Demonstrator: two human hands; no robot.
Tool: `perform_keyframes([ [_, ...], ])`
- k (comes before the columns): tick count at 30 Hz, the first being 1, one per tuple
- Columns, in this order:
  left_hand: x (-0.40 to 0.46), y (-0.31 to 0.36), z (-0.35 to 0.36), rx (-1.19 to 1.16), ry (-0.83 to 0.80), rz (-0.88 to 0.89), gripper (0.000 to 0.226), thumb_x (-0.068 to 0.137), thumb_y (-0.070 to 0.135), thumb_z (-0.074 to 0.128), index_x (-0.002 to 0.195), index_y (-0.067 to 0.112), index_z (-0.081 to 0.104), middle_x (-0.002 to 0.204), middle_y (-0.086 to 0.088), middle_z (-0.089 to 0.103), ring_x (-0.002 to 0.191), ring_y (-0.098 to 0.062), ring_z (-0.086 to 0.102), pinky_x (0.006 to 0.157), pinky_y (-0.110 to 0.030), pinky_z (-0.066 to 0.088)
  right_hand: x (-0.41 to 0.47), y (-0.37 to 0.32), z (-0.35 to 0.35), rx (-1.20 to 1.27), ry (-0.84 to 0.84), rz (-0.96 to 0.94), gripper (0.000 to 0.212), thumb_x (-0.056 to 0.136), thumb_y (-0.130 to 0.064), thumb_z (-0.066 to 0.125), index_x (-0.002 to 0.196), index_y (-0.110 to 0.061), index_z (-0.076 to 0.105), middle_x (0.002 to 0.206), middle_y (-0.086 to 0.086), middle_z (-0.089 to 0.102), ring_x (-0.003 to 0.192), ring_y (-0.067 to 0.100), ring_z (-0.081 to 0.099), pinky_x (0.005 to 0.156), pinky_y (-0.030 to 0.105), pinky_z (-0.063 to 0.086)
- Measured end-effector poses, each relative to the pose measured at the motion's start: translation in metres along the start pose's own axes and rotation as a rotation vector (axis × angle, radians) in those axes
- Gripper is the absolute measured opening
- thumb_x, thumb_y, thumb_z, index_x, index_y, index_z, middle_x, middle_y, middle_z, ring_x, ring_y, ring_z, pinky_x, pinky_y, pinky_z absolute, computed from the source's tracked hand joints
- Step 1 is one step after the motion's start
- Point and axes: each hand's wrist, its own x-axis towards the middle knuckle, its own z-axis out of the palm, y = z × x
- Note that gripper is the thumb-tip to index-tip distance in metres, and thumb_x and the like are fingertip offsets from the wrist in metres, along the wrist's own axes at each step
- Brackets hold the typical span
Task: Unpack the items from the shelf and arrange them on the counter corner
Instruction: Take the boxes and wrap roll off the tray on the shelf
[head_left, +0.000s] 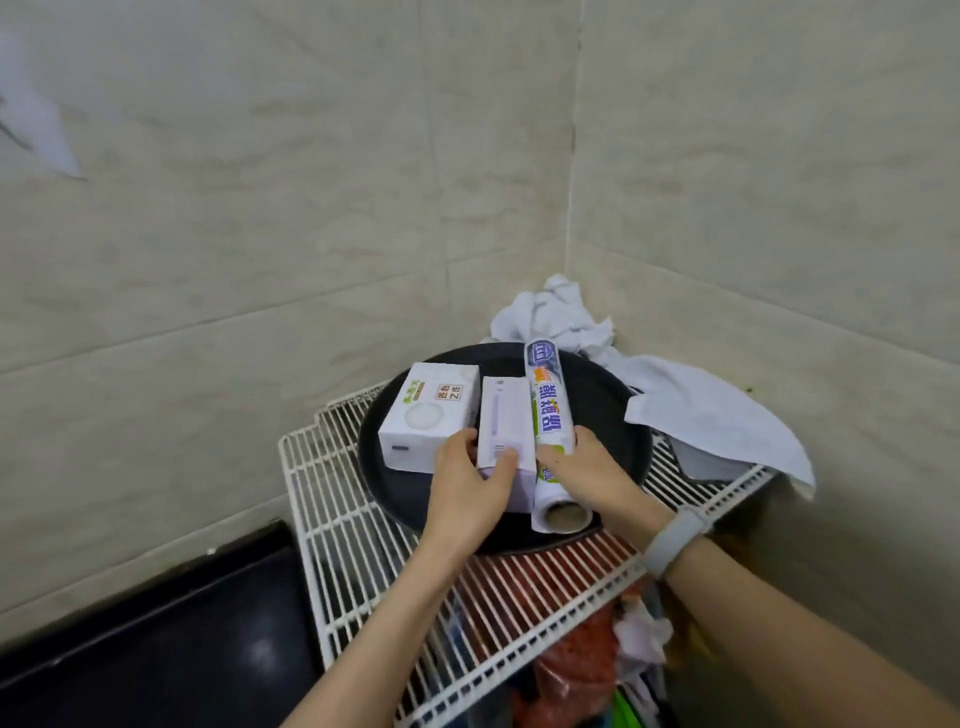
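Note:
A round black pan (613, 415) rests on a white wire shelf (332, 499) in the tiled corner. Three items lie in the pan side by side: a white box with a brown label (431, 410) on the left, a pale purple box (504, 421) in the middle, and a roll of cling film (550, 415) on the right. My left hand (467, 488) grips the near end of the purple box, thumb on top. My right hand (592, 473) is wrapped around the near part of the cling film roll. A pale band (675, 540) sits on my right wrist.
A crumpled white cloth (675, 384) lies behind and right of the pan, draped over the shelf's edge. A black glossy surface (156, 639) lies at lower left. Red and green bags (587, 660) show below the shelf. Tiled walls close in behind and right.

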Motion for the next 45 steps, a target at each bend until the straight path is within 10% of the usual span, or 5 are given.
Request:
perform_keyframes([
  [6, -0.006, 0.044, 0.016, -0.412, 0.016, -0.207, 0.031, 0.073, 0.026, 0.063, 0.100, 0.023, 0.047, 0.115, -0.009, 0.058, 0.106, -0.024, 0.057, 0.094, -0.052, 0.049, -0.008, -0.001, -0.038, 0.325, -0.102, -0.145, 0.025, 0.086, -0.011, 0.052, 0.112, -0.014, 0.052, 0.101, 0.005, 0.063, 0.077, 0.006, 0.061, 0.051, 0.011, 0.047],
  [12, -0.019, 0.075, 0.012, -0.669, 0.106, -0.028, 0.032, 0.071, 0.013, 0.061, 0.095, 0.026, 0.044, 0.114, -0.010, 0.063, 0.092, -0.017, 0.062, 0.072, -0.033, 0.054, -0.030, -0.025, -0.065, 0.433, -0.170, -0.490, 0.038, 0.086, -0.010, 0.057, 0.116, -0.032, 0.048, 0.106, -0.014, 0.063, 0.086, -0.008, 0.063, 0.066, 0.008, 0.049],
  [20, -0.110, 0.015, -0.095, -0.713, 0.858, 0.055, 0.029, 0.065, 0.017, 0.050, 0.093, 0.026, 0.051, 0.069, 0.017, 0.069, 0.060, 0.000, 0.063, 0.051, -0.020, 0.050, -0.105, -0.060, 0.008, 0.385, -0.629, -0.611, 0.051, 0.081, -0.006, 0.061, 0.103, -0.049, 0.046, 0.103, -0.023, 0.059, 0.085, -0.010, 0.059, 0.079, 0.011, 0.049],
  [29, -0.262, -0.150, -0.160, -0.450, 1.266, -0.404, 0.030, 0.082, 0.006, 0.053, 0.108, 0.017, 0.045, 0.115, -0.010, 0.057, 0.095, -0.018, 0.057, 0.073, -0.027, 0.045, -0.222, -0.013, 0.208, 0.156, -1.014, -0.414, 0.058, 0.080, -0.017, 0.060, 0.130, -0.032, 0.035, 0.118, -0.005, 0.058, 0.097, 0.013, 0.060, 0.076, 0.023, 0.050],
  [45, -0.243, -0.374, -0.302, -0.061, 0.769, -0.716, 0.040, 0.083, 0.015, 0.054, 0.122, 0.015, 0.046, 0.126, -0.004, 0.053, 0.107, -0.017, 0.052, 0.090, -0.026, 0.040, -0.175, 0.037, 0.464, -0.836, -0.739, -0.604, 0.075, 0.083, -0.028, 0.059, 0.142, -0.034, 0.013, 0.137, 0.010, 0.033, 0.116, 0.033, 0.041, 0.095, 0.045, 0.040],
])
